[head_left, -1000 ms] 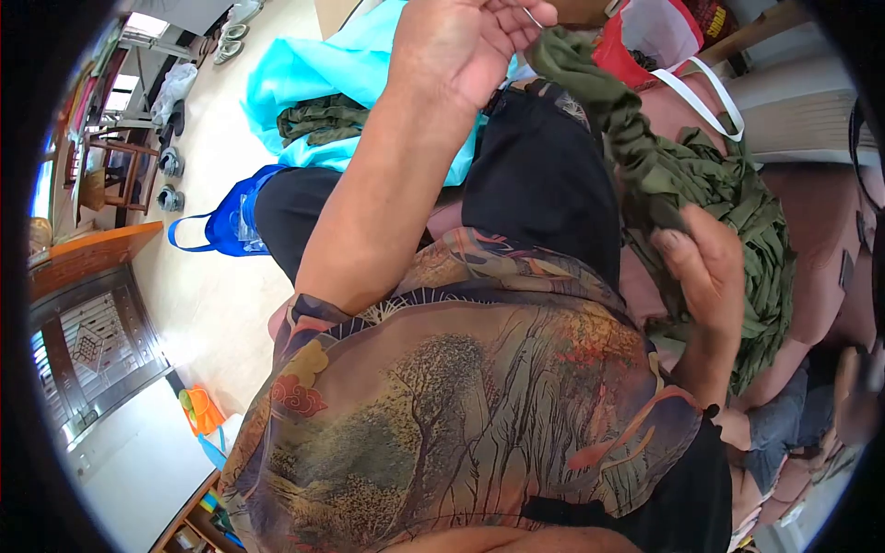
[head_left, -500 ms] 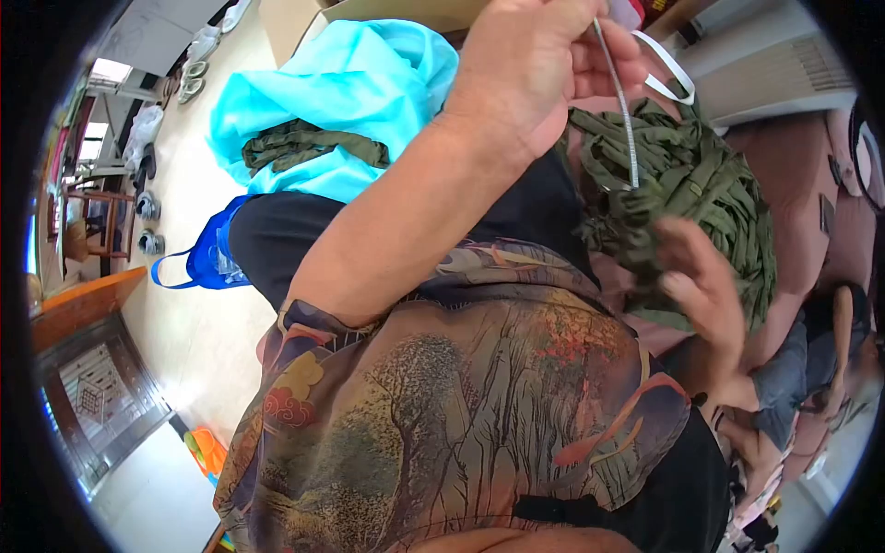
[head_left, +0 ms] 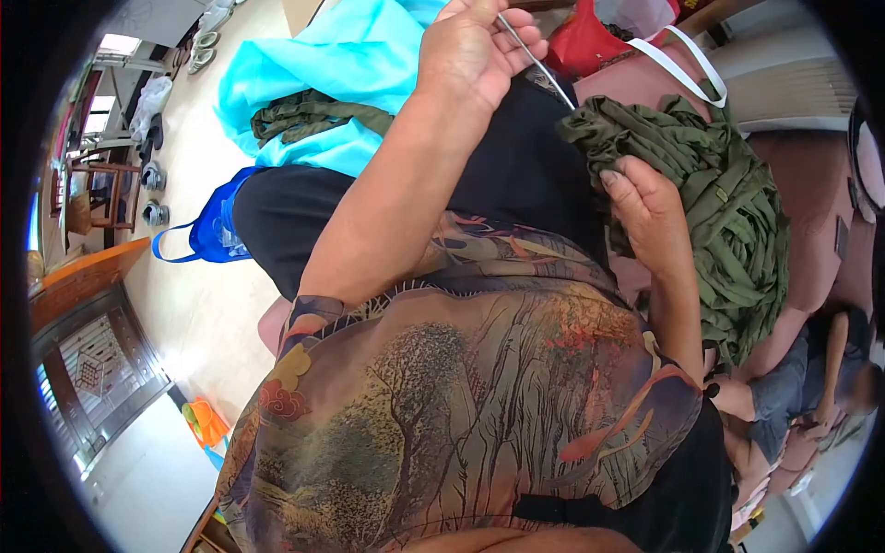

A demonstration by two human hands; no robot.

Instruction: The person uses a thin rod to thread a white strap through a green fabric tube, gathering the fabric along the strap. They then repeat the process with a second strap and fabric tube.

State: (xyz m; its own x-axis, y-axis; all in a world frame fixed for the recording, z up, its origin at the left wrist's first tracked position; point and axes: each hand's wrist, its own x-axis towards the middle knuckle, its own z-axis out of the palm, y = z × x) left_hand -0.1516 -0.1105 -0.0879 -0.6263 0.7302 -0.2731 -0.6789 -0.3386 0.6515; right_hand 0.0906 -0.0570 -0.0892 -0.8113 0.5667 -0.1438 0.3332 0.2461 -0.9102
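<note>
My left hand [head_left: 475, 51] is raised at the top centre, its thumb and fingers closed on a thin metal rod [head_left: 544, 72]. The rod slants down to the right, and its lower end meets a bunched piece of dark green fabric [head_left: 601, 127]. My right hand [head_left: 650, 207] grips that bunch from below, thumb on top and the other fingers partly hidden. Right behind it lies a big heap of green fabric strips [head_left: 742, 221] on the pink seat. My lap in black trousers [head_left: 539, 170] is below the rod.
Shiny cyan fabric [head_left: 323, 64] with a green strip [head_left: 318, 122] on it lies beyond my left arm. A blue bag [head_left: 214, 226] stands on the floor at left. At the top right is a red bag [head_left: 590, 41] beside a white strap [head_left: 682, 60]. Another person [head_left: 793, 387] sits at right.
My right hand has come up and closed on the bunched green fabric, which has risen with it. My left hand has shifted left, and the rod now slants with its end at the bunch.
</note>
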